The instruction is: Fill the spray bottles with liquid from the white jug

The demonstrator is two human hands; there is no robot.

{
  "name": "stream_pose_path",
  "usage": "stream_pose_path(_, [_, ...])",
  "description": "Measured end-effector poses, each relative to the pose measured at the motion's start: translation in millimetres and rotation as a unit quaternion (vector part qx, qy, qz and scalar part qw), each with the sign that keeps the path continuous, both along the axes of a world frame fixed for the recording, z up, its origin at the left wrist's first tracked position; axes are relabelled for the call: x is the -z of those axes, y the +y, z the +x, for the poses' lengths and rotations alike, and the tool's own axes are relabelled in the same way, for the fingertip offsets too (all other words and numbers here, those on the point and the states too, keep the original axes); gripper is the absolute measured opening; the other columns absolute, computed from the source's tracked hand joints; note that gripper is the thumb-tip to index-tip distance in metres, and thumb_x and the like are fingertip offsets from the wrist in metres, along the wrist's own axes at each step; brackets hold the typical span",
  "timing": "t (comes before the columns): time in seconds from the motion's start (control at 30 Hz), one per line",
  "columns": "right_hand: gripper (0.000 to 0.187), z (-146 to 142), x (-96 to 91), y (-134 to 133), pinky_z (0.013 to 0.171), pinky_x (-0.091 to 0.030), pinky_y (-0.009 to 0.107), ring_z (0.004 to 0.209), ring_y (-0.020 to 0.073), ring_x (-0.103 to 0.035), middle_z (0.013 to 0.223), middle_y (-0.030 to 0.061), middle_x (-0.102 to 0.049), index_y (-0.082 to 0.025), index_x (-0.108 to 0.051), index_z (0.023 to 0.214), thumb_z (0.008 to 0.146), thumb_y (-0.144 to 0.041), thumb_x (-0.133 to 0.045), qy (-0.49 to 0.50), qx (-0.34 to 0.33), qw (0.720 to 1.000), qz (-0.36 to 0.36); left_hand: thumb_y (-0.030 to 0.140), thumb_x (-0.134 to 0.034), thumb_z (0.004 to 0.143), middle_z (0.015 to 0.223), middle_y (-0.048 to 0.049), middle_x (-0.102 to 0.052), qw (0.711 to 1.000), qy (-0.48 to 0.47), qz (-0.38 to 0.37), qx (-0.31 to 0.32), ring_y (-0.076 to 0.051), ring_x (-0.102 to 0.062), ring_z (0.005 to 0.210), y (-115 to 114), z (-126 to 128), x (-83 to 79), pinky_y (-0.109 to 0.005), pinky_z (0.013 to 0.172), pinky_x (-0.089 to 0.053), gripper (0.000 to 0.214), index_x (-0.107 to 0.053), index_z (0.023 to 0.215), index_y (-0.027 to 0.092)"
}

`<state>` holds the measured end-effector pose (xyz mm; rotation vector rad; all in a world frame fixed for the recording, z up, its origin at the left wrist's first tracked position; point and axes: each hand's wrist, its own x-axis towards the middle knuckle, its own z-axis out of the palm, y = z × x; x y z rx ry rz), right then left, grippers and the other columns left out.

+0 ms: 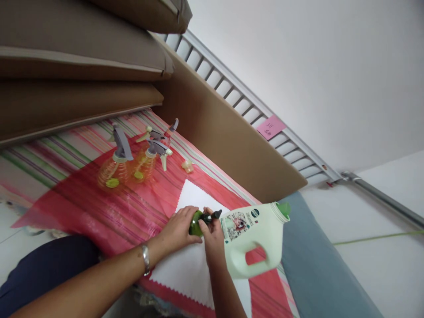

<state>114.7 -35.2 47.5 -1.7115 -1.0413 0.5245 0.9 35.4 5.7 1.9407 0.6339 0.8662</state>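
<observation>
Left grip (180,225) is clasping green bottle (196,225); right grip (213,234) is holding its pump (216,214); long axis is pointing toward jug (270,229)

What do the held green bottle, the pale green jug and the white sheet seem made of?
Green bottle: glossy plastic or glass; its bright highlights fit either.
Pale green jug: probably satin molded plastic, judging by its built-in handle.
White sheet: matte, perhaps fabric given its zigzag edge, though paper is possible.

A shiny, silver-coloured bangle (145,259) is worn on the left wrist; one leg is covered by plain dark navy fabric (54,267); both forearms (109,282) are bare.
</observation>
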Motion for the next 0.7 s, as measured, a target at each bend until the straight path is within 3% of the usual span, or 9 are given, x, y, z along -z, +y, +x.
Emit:
stream_pose_path(0.17, [0.043,5,0.5,-1,0.092,-0.041,0.038,0.103,0.0232,-0.056,0.11,0.0073,-0.063,-0.018,-0.057,0.115,0.076,-0.035,-0.061,0.017,-0.026,0.999,-0.01,0.033,-0.079,0.055,0.123,-0.0081,-0.051,1.0,0.007,0.003,0.004,-0.028,-0.047,0.113,0,-1,-0.7,-0.043,0.093,-0.04,0.08,-0.039,0.123,0.026])
stream_pose_path(0.4, [0.038,-10,-4.0,4,0.085,-0.044,0.037,0.092,0.0239,-0.059,0.096,0.0068,-0.066,-0.015,-0.061,0.099,0.07,-0.038,-0.065,-0.041,0.069,0.997,0.001,0.04,-0.074,0.061,0.124,-0.0097,-0.05,1.0,0.009,0.014,0.0,-0.028,-0.047,0.115,-1,-1,-0.8,-0.044,0.095,-0.039,0.076,-0.037,0.125,0.024])
stream_pose_path(0.7, [0.036,-14,-4.2,8,0.081,-0.044,0.036,0.086,0.0242,-0.059,0.088,0.0079,-0.065,-0.015,-0.059,0.09,0.065,-0.04,-0.067,-0.101,0.13,0.986,-0.019,0.039,-0.073,0.062,0.126,-0.0102,-0.05,1.0,0.008,0.015,0.006,-0.028,-0.046,0.116,-1,-2,-0.9,-0.044,0.096,-0.039,0.075,-0.037,0.126,0.023])
